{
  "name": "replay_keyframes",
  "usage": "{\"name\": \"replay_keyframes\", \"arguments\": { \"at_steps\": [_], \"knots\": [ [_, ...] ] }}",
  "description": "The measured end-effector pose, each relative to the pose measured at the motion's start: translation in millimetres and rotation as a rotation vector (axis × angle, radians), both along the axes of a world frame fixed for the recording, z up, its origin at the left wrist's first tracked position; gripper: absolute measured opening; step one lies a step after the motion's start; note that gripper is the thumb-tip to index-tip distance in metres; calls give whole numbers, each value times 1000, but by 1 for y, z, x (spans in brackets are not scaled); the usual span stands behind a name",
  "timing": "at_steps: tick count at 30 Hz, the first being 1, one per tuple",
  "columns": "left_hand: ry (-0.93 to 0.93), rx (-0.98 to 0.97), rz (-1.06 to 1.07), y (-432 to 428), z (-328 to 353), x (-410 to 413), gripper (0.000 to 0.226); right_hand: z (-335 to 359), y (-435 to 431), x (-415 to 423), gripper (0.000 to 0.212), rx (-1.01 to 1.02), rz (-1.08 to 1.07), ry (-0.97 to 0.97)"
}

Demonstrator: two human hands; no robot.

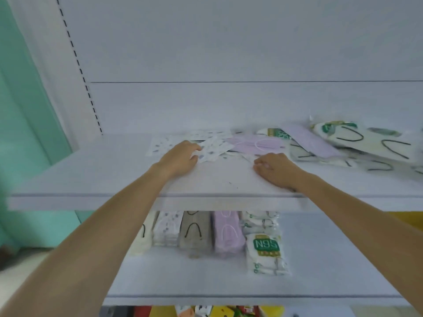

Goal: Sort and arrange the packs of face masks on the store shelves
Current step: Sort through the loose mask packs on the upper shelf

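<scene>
Two hands logged on upper shelf [91,170]. Left hand [180,157] gripping printed pack [214,147] at pile's left edge, probably to draw it out for sorting. Right hand [274,170] curled just before lilac pack [256,143]; cannot tell whether gripping. Jumbled N95 packs [357,138] cut off rightward. Sorted row [206,232] below, blurred, partly hidden.

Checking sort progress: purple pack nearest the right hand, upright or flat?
Flat: purple pack lies on the upper shelf, among other loose packs.
</scene>
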State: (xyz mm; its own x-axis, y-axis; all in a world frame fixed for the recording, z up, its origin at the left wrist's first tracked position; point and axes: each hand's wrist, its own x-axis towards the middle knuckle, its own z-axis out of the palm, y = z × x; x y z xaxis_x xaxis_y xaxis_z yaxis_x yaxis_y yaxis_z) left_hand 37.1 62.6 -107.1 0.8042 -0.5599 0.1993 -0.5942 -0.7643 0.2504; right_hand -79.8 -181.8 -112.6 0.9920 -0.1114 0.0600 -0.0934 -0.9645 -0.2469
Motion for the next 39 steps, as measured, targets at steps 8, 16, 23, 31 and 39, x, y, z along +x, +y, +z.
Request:
{"name": "replay_keyframes", "arguments": {
  "at_steps": [8, 16, 23, 31, 39],
  "knots": [
    [97, 77, 113, -45, -1, 68, 61, 19, -5, 53, 25, 61, 15, -376],
    [20, -722, 145, -30, 7, 87, 46, 20, 14, 134, 46, 163, -34, -235],
    [-18, -1038, 407, 6, 1, 98, 45, 8, 32, 168, 50, -39, -119, -29],
    [84, -1001, 409, -10, -1, 93, 40, 12, 33, 160, 23, 229, -146, -634],
    [216, -897, 165, -18, 2, 82, 27, 8, 90, 135, 35, 248, 389, -249]
  ]
}}
